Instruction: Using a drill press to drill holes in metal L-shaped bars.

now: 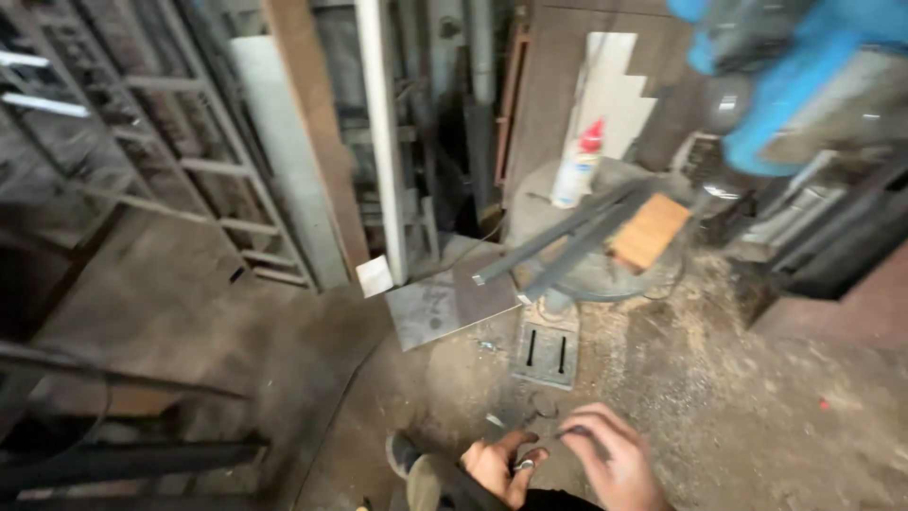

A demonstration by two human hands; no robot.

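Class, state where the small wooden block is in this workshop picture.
In the head view, the wooden block lies right of centre on the round drill table, beside the grey metal bars, beneath the blue drill press.

The workshop view is dim and grainy, with motion blur smearing everything. The blue drill-press head (804, 76) at upper right is the most blurred. Deep shadow swallows the dark metal bars (113, 454) at lower left; the white board (610, 90) glares palely.
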